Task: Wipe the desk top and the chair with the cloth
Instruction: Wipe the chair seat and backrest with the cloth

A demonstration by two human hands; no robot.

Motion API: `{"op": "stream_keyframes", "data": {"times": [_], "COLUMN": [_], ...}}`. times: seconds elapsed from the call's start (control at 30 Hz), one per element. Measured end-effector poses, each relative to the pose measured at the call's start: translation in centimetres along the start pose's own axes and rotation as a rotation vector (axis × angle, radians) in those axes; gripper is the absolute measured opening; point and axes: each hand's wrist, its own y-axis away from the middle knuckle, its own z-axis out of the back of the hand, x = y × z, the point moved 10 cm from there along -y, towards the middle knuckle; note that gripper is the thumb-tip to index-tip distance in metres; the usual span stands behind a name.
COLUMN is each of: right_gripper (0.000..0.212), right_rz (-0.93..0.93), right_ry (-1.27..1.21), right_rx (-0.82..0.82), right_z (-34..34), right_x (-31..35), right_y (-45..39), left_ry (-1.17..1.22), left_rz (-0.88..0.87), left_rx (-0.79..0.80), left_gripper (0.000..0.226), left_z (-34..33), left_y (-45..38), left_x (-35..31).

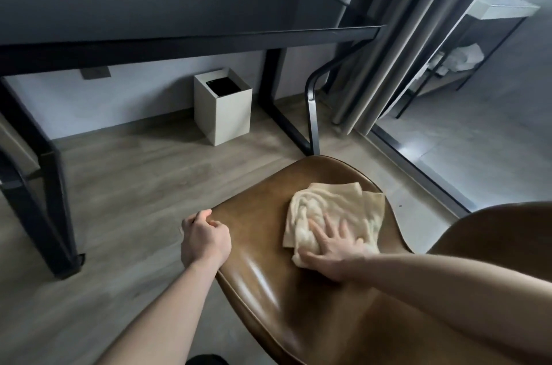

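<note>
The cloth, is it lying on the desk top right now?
No, the cloth lies on the brown chair seat under the flat right hand.

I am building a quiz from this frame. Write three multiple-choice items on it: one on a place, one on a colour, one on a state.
1. Where does the cloth lie?
A. on the desk top
B. on the chair seat
C. on the floor

2. What colour is the chair seat?
A. brown
B. white
C. blue

3. How is the right hand on the cloth?
A. balled in a fist
B. pinching one corner
C. flat, fingers spread

Answers:
1. B, the cloth rests on the seat under the hand.
2. A, the glossy seat is brown.
3. C, straight fingers press the cloth, while the left hand grips the seat edge.
</note>
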Motion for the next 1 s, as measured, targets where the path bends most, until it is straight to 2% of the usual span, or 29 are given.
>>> {"op": "stream_keyframes", "data": {"times": [0.17,0.33,0.4,0.5,0.57,0.63,0.73,0.87,1.0], "right_gripper": [0.088,0.090,0.092,0.098,0.115,0.129,0.134,0.103,0.108], "right_rz": [0.230,0.301,0.261,0.056,-0.113,-0.201,-0.217,-0.189,-0.081], "right_ry": [0.041,0.053,0.063,-0.013,-0.105,-0.196,-0.262,-0.235,-0.143], "right_rx": [0.087,0.058,0.022,-0.006,0.003,0.004,0.037,0.094,0.241], "right_z": [-3.9,-2.7,-1.6,0.4,1.5,1.6,0.9,-0.4,-4.5], "right_x": [7.0,6.2,4.0,-1.5,-5.5,-7.3,-6.0,-2.6,2.7], "right_y": [4.5,4.7,3.5,1.1,0.3,-0.3,-0.2,2.6,7.6], "left_ry": [-0.031,-0.041,-0.050,-0.044,-0.033,-0.024,-0.016,-0.023,-0.045], "left_rz": [-0.018,-0.029,-0.023,-0.022,-0.016,-0.017,-0.012,-0.005,-0.004], "left_rx": [0.020,0.011,0.011,0.005,-0.005,-0.006,-0.008,0.002,0.006], "left_gripper": [0.044,0.045,0.045,0.045,0.044,0.044,0.044,0.044,0.045], "left_z": [0.0,0.0,-0.1,0.0,-0.1,-0.1,0.1,0.1,0.1], "left_y": [0.0,0.0,0.0,0.2,0.3,0.3,0.2,0.1,0.2], "left_x": [-0.1,-0.2,-0.1,-0.4,-0.5,-0.5,-0.3,-0.1,-0.2]}}
